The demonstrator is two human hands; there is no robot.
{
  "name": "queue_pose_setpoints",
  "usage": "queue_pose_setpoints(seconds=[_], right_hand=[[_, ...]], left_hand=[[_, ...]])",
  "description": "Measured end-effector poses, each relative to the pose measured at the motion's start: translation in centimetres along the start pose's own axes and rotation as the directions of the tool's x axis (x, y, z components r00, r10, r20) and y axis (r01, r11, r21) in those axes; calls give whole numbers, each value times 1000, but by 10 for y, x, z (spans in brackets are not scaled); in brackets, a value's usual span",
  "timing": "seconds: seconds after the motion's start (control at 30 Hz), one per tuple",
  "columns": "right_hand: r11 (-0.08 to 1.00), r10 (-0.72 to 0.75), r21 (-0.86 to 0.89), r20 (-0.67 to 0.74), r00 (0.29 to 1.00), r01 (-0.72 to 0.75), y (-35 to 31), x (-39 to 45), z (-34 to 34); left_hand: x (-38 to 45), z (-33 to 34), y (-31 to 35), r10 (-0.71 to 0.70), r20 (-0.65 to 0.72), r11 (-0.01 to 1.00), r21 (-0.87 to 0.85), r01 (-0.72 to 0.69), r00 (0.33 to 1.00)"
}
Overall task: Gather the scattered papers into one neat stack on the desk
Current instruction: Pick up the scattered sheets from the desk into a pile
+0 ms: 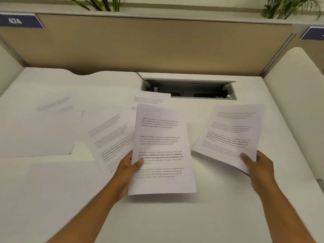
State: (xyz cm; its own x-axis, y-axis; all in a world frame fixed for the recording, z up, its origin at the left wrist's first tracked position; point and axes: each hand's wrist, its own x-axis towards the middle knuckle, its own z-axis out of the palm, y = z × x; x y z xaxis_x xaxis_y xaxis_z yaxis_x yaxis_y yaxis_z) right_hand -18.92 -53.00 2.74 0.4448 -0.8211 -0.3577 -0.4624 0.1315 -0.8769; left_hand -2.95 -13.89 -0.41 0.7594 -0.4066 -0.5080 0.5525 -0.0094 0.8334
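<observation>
My left hand (128,165) grips the left edge of a printed sheet (161,149), thumb on top, and holds it lifted above the middle of the white desk (166,216). Over the right side of the desk, my right hand (257,163) pinches the near corner of another printed sheet (229,134), which tilts up. Three more printed papers lie flat: one at the far left (43,127), one (108,135) partly under the lifted middle sheet, and one (150,99) behind it near the cable opening.
An open cable tray slot (189,89) is sunk into the desk at the back. A tan partition wall (157,46) closes the far side, with plants above it. A white side panel (294,102) rises at the right.
</observation>
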Motion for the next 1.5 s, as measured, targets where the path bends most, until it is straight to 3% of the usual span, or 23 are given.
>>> queue_pose_setpoints(seconds=[0.3,0.47,0.67,0.83,1.03,1.17,1.27,1.33,1.5], right_hand=[[983,-184,80,282,942,168,-25,-84,23],[982,-190,99,477,858,162,-20,-125,82],[986,-164,122,574,802,114,-18,-144,132],[985,-173,77,561,810,157,-25,-161,173],[970,-221,45,560,799,237,-24,-184,221],[901,-300,-170,421,856,399,-15,-176,241],[770,-345,-413,371,862,486,-9,-162,249],[712,-314,-504,393,864,488,-9,-156,257],[694,-187,-611,359,914,382,-17,-151,283]], left_hand=[[-21,-21,11,41,-158,998,-38,-47,987],[-38,-27,18,43,-170,993,-97,-61,984],[-57,-38,30,74,-190,984,-143,-103,979],[-69,-61,36,94,-184,975,-180,-128,978],[-66,-109,38,139,-204,988,-37,-150,969],[-61,-154,43,105,-240,991,-51,-121,965],[-59,-189,48,93,-248,992,-62,-112,964],[-57,-210,50,94,-246,992,-59,-112,965],[-50,-247,52,93,-220,991,-74,-112,971]])
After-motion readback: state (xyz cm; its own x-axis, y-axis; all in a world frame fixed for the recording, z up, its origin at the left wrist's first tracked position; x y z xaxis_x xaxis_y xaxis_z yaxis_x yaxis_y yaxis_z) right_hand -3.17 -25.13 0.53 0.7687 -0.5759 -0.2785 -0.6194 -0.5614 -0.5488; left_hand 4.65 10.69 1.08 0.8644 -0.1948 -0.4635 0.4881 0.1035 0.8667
